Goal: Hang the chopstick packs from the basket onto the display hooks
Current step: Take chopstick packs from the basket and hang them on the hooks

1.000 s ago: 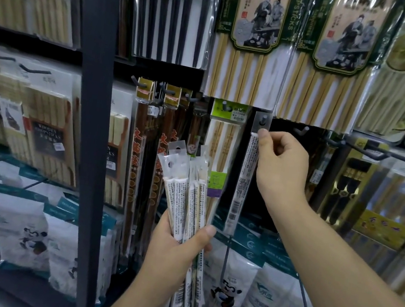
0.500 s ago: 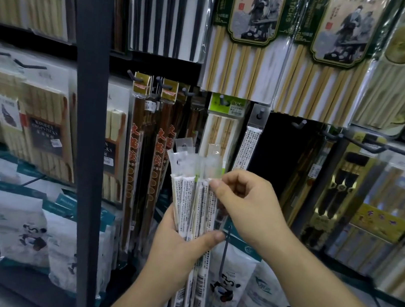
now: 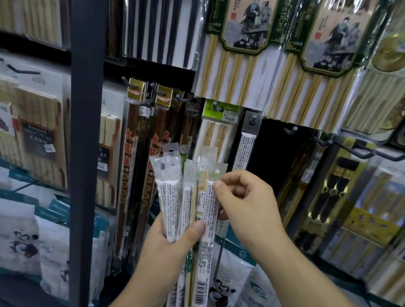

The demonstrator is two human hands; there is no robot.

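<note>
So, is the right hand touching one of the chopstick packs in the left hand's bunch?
Touching. The head view shows the right hand pinching the rightmost chopstick pack near its top, thumb on its label.

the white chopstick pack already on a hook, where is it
In the head view, the hung white pack dangles from a hook at centre, just right of the green-topped pack and above the right hand.

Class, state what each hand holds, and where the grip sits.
The left hand grips a bundle of slim, clear-wrapped, white-labelled chopstick packs around the middle. The right hand pinches the rightmost pack near its upper end.
</note>
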